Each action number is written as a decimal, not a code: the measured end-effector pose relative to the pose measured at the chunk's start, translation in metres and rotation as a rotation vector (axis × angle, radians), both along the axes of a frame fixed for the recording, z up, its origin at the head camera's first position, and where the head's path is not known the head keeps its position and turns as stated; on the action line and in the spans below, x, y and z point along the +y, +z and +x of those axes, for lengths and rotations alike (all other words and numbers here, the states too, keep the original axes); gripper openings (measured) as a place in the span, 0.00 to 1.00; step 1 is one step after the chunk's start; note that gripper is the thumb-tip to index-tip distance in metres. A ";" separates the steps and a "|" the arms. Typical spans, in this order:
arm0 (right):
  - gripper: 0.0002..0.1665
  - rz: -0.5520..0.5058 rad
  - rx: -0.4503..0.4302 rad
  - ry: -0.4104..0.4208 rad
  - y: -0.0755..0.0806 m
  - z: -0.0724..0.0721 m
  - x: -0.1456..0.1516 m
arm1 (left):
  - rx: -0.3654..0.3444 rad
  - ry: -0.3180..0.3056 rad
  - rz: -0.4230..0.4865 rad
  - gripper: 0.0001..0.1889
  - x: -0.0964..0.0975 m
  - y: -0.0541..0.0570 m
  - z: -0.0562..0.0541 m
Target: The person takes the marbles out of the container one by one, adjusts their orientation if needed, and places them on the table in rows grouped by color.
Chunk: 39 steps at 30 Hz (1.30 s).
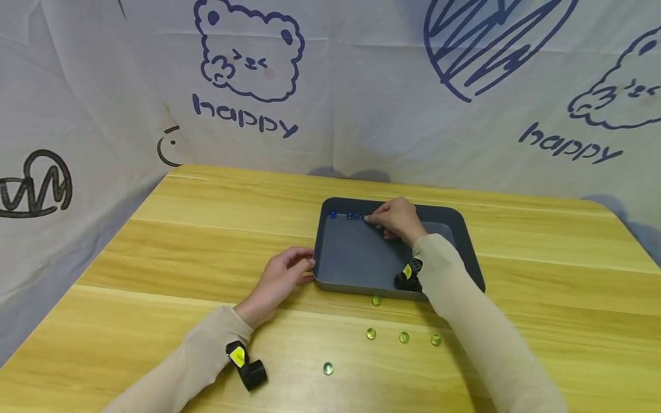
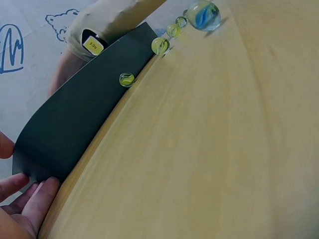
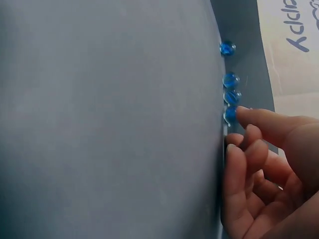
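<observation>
A dark grey tray (image 1: pixel 356 252) lies on the table. My left hand (image 1: pixel 279 281) rests its fingers against the tray's left side near the front corner; the left wrist view shows fingertips (image 2: pixel 47 186) low on the wall. Over the tray's far side, my right hand (image 1: pixel 397 221) reaches in. Its extended finger touches the end blue marble (image 3: pixel 231 114), while the other fingers curl below. Beside that marble, two more blue marbles (image 3: pixel 232 96) sit along the far wall. Another blue marble (image 1: pixel 333 215) stands apart near the far left corner.
One yellow-green marble (image 1: pixel 376 300) lies close to the tray's front wall. Three more yellow-green marbles (image 1: pixel 404 337) form a row nearer the front. A clear marble with a blue swirl (image 1: pixel 327 368) lies left of them. White cloth (image 1: pixel 361 132) with drawings hangs behind the table.
</observation>
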State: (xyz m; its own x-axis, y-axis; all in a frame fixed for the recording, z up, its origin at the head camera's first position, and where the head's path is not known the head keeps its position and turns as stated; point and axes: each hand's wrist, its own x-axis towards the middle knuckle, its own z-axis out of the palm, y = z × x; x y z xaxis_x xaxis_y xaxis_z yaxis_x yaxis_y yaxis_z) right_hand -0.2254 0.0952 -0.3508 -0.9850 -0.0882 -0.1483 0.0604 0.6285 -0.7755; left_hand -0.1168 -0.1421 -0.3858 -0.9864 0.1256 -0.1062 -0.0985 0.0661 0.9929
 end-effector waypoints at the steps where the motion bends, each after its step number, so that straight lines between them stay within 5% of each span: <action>1: 0.14 -0.014 0.003 -0.013 -0.001 0.000 -0.001 | -0.004 0.001 0.002 0.18 0.000 0.000 0.000; 8: 0.13 -0.031 0.024 -0.084 -0.006 -0.002 -0.009 | -0.029 0.002 0.017 0.18 -0.003 0.001 0.001; 24: 0.14 0.064 0.067 -0.095 0.003 -0.001 -0.023 | -0.037 0.000 -0.001 0.18 0.000 0.003 -0.002; 39: 0.13 -0.063 -0.047 0.069 0.004 -0.003 -0.005 | -0.033 0.002 0.000 0.18 0.001 0.004 0.000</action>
State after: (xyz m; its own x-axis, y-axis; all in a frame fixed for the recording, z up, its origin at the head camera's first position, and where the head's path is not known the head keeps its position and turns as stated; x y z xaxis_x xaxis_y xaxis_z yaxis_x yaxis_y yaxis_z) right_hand -0.2286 0.0907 -0.3465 -0.9683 -0.1659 -0.1867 0.0565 0.5826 -0.8108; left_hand -0.1166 -0.1412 -0.3817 -0.9825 0.1237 -0.1389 -0.1316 0.0654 0.9891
